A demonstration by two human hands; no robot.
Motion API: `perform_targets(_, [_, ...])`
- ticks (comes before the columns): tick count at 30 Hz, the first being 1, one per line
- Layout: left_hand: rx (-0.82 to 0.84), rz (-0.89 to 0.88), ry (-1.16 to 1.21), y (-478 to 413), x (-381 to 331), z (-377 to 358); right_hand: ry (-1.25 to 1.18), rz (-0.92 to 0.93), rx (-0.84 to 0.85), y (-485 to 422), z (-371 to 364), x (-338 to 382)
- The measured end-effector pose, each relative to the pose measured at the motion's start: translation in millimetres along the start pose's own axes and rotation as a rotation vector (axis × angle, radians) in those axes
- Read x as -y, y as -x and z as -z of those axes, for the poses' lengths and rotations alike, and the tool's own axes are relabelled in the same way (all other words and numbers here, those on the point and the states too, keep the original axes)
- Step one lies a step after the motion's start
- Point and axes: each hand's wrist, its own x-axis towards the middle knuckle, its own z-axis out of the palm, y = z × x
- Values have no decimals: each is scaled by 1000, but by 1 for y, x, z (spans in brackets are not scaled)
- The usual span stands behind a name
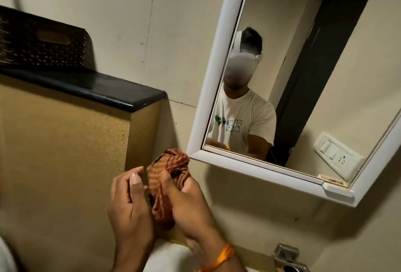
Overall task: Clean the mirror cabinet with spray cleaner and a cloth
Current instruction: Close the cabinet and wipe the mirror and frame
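Observation:
A bunched brown and orange striped cloth [168,174] sits between both hands, just below and left of the mirror cabinet's lower left corner. My right hand [191,208] grips the cloth from the right, an orange thread around its wrist. My left hand [128,202] curls against the cloth's left side, fingers bent around it. The mirror cabinet [214,63] has a white frame and hangs tilted in view on the beige wall; its glass reflects a person in a white T-shirt. No spray cleaner is in view.
A partition wall with a black ledge [91,85] stands to the left, a dark perforated basket [43,43] on top. A metal tap [286,258] and a white sink rim [165,256] lie at the bottom. A switch panel shows as a reflection in the mirror.

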Motion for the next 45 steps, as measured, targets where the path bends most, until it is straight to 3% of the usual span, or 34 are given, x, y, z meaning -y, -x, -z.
perform_targets(3, [12, 21, 20, 0, 3, 6, 326, 234, -6, 11, 18, 49])
perform_targets(8, [15, 30, 32, 4, -4, 1, 1288, 768, -168, -17, 52, 127])
perform_targets(10, [29, 14, 40, 6, -7, -4, 1556, 790, -112, -44, 60, 137])
perform_targets(14, [64, -7, 42, 6, -12, -10, 1985, 575, 208, -72, 54, 132])
perform_targets(18, [93, 20, 60, 4, -14, -10, 2166, 458, 486, -69, 28, 112])
perform_targets(22, [90, 91, 65, -1, -7, -6, 2255, 543, 542, -66, 26, 106])
perform_targets(25, [84, 101, 57, 0, -4, -9, 2193, 524, 585, -67, 28, 116])
perform_targets(28, [87, 91, 62, -7, -5, -16, 2123, 526, 533, -81, 42, 145])
perform_targets(32, [160, 83, 32, -19, -8, -29, 2117, 563, 341, -108, 77, 202])
perform_targets(35, [209, 24, 18, -26, -14, -39, 2210, 459, 199, -131, 94, 244])
perform_targets(38, [243, -24, 6, -35, -21, -45, 2249, 401, 160, -141, 98, 259])
perform_targets(40, [241, -41, 7, -40, -24, -46, 2280, 414, 207, -132, 90, 242])
perform_targets(45, [162, -17, 34, -49, -27, -46, 2268, 541, 508, -99, 52, 150])
